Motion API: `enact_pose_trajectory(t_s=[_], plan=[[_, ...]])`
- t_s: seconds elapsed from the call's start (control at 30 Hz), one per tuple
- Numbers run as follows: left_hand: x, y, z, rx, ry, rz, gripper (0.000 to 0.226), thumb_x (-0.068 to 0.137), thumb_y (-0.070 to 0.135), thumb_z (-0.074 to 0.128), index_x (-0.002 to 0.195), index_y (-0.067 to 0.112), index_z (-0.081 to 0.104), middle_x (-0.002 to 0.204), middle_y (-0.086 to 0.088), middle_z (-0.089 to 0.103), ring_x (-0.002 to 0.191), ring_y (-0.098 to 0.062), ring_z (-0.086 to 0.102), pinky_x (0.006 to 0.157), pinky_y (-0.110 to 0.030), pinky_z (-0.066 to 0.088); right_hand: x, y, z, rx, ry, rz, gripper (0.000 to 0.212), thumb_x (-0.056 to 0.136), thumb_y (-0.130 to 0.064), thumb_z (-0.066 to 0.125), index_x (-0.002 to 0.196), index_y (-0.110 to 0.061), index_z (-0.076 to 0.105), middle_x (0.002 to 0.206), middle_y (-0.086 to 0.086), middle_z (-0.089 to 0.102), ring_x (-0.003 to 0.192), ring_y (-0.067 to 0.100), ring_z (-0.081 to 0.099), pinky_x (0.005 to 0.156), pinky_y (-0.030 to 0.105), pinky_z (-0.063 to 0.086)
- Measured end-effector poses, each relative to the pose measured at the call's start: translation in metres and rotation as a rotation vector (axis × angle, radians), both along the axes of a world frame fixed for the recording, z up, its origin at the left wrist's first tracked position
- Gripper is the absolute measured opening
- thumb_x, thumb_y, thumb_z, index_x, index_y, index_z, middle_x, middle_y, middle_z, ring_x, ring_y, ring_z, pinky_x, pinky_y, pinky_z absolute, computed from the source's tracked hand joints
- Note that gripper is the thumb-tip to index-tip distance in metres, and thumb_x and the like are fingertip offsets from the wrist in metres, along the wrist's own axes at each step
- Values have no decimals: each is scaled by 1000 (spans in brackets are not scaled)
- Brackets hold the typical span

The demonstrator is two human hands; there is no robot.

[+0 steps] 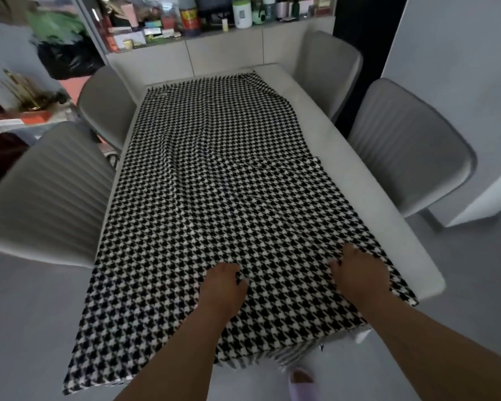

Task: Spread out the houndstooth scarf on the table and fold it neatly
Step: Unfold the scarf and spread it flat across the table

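Head view: the scarf (214, 183) lies spread on the table (344, 169), its long axis running from 6 o'clock, at the person, to 12 o'clock, where the far fringed end points. The near end and the left edge overhang the table. Both hands rest on the near part, so nearly all the cloth lies toward 12 from them. The left hand (223, 287) has its fingers curled into the fabric, seemingly pinching it. The right hand (356, 270) sits near the 3 o'clock edge, fingers bent onto the cloth; whether it grips I cannot tell. The right hand is nearer that edge.
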State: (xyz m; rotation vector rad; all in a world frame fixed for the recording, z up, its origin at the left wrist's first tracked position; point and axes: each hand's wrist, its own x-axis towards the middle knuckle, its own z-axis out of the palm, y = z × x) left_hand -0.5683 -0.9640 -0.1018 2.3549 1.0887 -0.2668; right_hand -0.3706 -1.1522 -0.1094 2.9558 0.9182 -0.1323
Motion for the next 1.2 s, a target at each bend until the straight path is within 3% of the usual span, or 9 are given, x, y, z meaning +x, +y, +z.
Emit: enact_pose_trajectory(t_s=[0.1,0.2,0.3,0.37,0.43,0.6,0.73,0.93,1.2], plan=[[15,-4,14,38,-86,7,51,98,41,47,142,15,44,147,-6,42,132,-22,41,107,-33,37,9,5,13,76,38,-10,67,94,-56,17,137,-8,37,112,11,65,98,26,61,81,34,46],[29,-20,34,-24,-156,21,52,99,39,46,143,12,41,148,-8,41,129,-23,46,101,-33,41,6,5,37,213,86,-14,60,98,-49,31,141,-7,36,118,14,63,106,28,59,86,35,45],[39,-44,58,-125,-206,33,43,99,40,45,133,13,48,119,-8,61,90,-19,62,69,-31,51,-6,-4,69,410,202,-29,58,98,-45,38,143,-8,37,131,15,56,120,28,52,97,34,40],[42,-62,74,-141,-210,3,31,99,41,44,113,16,55,97,-4,64,74,-17,59,66,-37,51,-13,-17,93,498,221,12,56,98,-44,40,143,-10,38,135,13,54,123,25,50,99,30,37],[45,-80,91,-123,-209,-50,27,99,42,44,100,19,56,88,-1,63,75,-18,61,71,-37,52,-14,-35,115,568,201,54,54,97,-43,41,141,-12,40,133,10,56,120,22,51,95,27,36],[64,-121,134,-88,-250,-118,23,98,45,45,92,26,55,80,4,62,73,-15,61,69,-33,52,4,-78,165,704,217,101,50,94,-45,47,137,-18,46,129,4,58,117,15,53,92,23,37],[98,-151,161,-11,-306,-105,24,97,44,46,90,23,58,74,0,63,60,-16,58,57,-31,48,45,-102,181,755,239,134,48,94,-48,48,136,-24,46,129,-3,57,116,8,52,85,17,33],[180,-200,164,82,-283,26,24,95,45,48,90,24,59,77,1,65,67,-16,63,61,-35,53,143,-146,191,753,274,216,56,93,-49,47,140,-19,41,135,2,53,122,15,50,90,21,35],[287,-250,162,88,-297,219,23,94,44,52,94,23,61,80,7,65,66,-6,57,51,-22,37,285,-195,204,669,317,284,54,94,-47,47,141,-22,41,134,2,53,121,17,50,89,23,33]])
